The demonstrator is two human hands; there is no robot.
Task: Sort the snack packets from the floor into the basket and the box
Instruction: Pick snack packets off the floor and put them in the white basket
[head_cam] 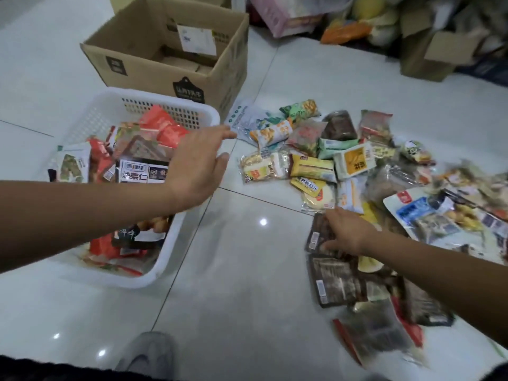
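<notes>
The right hand (347,232) lay low over the floor (233,270), its fingers on a dark brown packet (316,235) and the thumb at the packet's lower edge. Whether it had a real grip on the packet could not be told. Just below that packet lay a second dark packet (332,284), flat on the tiles, with more dark and red ones overlapping it toward the near right.

Beyond the right hand spread the loose pile of snack packets (330,166): yellow, green, white and clear wrappers, touching and overlapping one another.

The left hand (196,166) hung above the right rim of the white basket (165,273), fingers straight and together, released and holding nothing. The basket stood on the floor to the left of the pile, and red, black and clear packets were heaped in it.

Behind the basket, close to its far corner, stood the open cardboard box (220,78). Something pale brown lay at its bottom, too blurred to name.

A grey shoe (149,353) showed at the near edge. Along the far side were a pink carton (277,17) and other blurred clutter.
</notes>
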